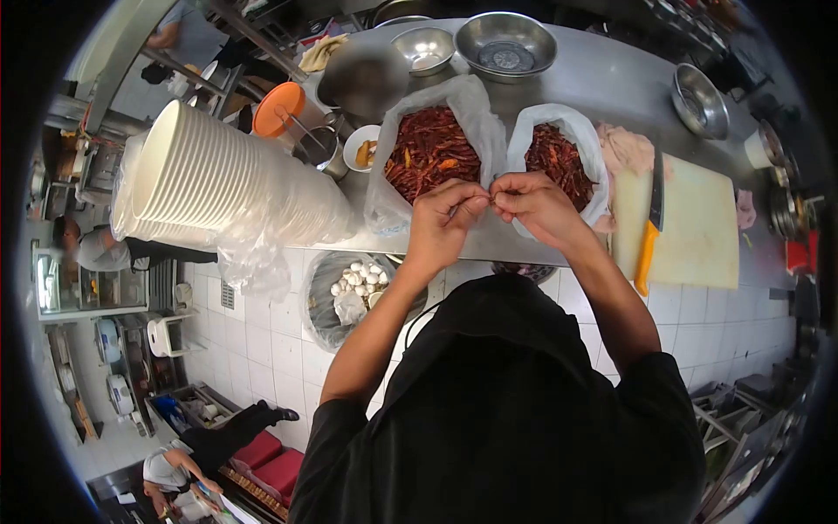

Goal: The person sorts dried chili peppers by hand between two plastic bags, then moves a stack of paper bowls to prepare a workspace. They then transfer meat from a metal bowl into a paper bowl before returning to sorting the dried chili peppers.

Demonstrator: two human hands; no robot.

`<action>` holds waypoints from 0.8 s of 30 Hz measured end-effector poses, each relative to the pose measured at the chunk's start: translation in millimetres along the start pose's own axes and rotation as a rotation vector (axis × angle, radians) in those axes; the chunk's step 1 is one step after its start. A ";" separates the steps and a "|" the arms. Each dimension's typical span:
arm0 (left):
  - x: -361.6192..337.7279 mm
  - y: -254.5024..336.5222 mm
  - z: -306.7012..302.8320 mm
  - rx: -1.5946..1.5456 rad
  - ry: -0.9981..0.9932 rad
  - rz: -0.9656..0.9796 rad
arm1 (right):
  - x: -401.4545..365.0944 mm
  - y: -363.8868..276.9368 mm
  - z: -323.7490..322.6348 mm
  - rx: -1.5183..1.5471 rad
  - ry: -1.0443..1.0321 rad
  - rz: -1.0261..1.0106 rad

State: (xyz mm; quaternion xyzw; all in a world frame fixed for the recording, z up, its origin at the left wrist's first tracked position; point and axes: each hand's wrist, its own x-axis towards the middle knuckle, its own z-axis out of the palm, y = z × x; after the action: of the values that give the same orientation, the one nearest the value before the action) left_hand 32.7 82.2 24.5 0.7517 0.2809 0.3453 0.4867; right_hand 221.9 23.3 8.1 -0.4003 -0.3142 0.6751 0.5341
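My left hand (448, 220) and my right hand (542, 206) meet fingertip to fingertip over the near edge of the steel table. Both are closed in a pinch on what looks like a dried red chilli (491, 198), of which only a dark sliver shows. Behind my left hand stands a large open plastic bag full of dried red chillies (434, 148). Past my right hand is a smaller white plastic bag, also holding dried chillies (555, 157); my hand and wrist hide part of it.
A yellow-handled knife (651, 223) lies on a cutting board (701, 223) at right, beside a cloth (627, 150). Stacked white tubs (218, 179) stand left. Steel bowls (505, 45) line the back. A lined bin (323, 319) holding eggshell-like pieces sits below the table. Other people work at left.
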 end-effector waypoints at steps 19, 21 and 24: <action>-4.9 20.0 -92.5 0.345 0.249 0.286 | -33.7 9.6 68.2 -0.660 0.712 -0.757; -34.4 68.8 -106.1 0.322 0.386 0.326 | -22.4 16.2 108.0 -0.646 0.622 -0.898; -62.7 109.9 -116.9 0.339 0.479 0.481 | 0.5 61.2 178.1 -0.569 0.239 -0.871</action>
State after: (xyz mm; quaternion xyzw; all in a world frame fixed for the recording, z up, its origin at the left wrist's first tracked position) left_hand -88.3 57.1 144.4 0.7641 0.2551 0.5642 0.1810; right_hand 37.1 10.2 41.7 -0.4357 -0.5590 0.2286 0.6674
